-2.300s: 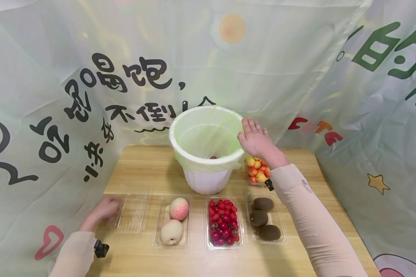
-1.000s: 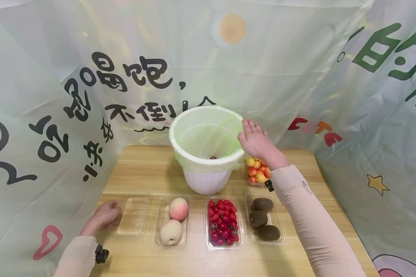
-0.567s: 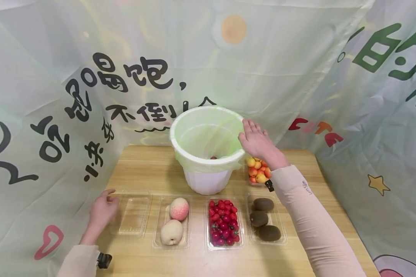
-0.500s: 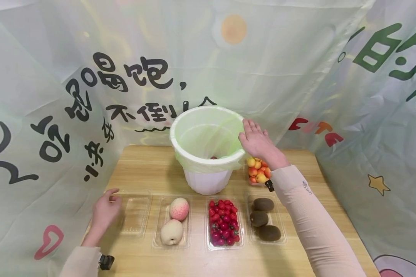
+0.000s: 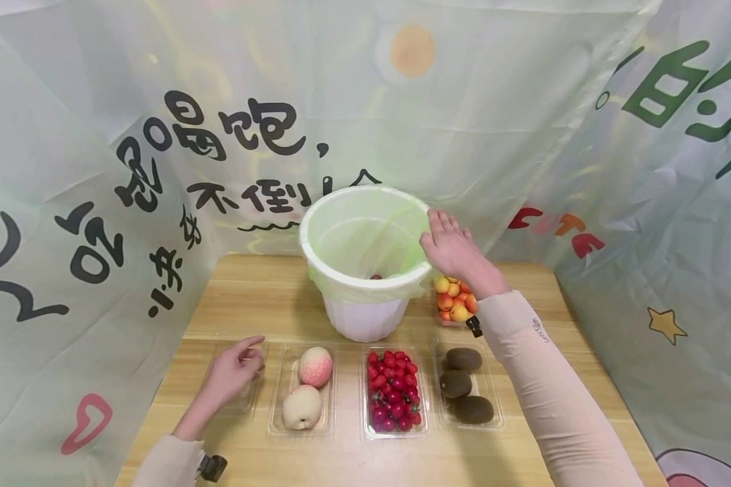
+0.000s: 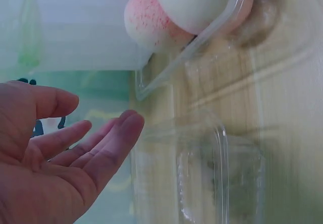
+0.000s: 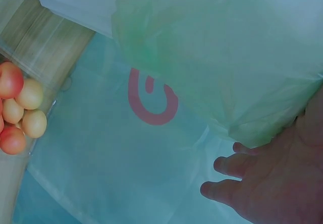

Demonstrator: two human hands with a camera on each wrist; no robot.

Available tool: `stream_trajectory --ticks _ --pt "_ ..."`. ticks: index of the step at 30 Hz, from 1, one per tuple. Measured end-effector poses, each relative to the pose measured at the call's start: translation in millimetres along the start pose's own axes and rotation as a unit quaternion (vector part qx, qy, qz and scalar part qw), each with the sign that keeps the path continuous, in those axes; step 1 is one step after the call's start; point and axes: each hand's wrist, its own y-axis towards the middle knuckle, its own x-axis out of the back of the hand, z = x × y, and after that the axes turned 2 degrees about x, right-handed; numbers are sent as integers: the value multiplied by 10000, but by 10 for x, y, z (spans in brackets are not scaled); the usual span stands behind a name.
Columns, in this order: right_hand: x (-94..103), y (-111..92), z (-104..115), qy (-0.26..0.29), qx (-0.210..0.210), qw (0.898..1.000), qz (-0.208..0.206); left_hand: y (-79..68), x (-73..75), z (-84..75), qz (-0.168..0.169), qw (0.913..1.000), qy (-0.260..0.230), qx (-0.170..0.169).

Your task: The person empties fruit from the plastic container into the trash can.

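At near left, the left hand (image 5: 234, 372), fingers loose, hides some of a clear box (image 6: 221, 156). The right hand (image 5: 453, 249) lies flat on the far bucket (image 5: 364, 316), right side, its arm (image 5: 542, 379) covering some fruit (image 5: 453, 291).

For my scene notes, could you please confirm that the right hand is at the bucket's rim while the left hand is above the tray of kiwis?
Not quite: the left hand isn't above the kiwis; the head view shows it above the leftmost clear tray. The right hand is indeed at the rim.
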Motion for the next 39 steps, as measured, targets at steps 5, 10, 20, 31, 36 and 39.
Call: stream_trajectory --ticks 5,10,20,31,36,39 --pt "3 -12 -1 68 -13 10000 47 15 -75 -39 293 9994 -181 59" --pt "1 -8 -7 80 -16 10000 37 23 -133 -36 443 9988 -59 177" --pt "-4 -12 -5 54 -21 10000 20 45 -273 -19 629 9975 221 236" --pt "-15 2 3 33 -3 10000 8 -3 -375 -36 605 9962 619 107" --pt "-10 -8 9 32 -15 10000 3 -38 -420 -43 707 9957 557 198" --pt "-3 -13 10 26 -23 10000 21 -29 -457 4 733 9957 509 249"
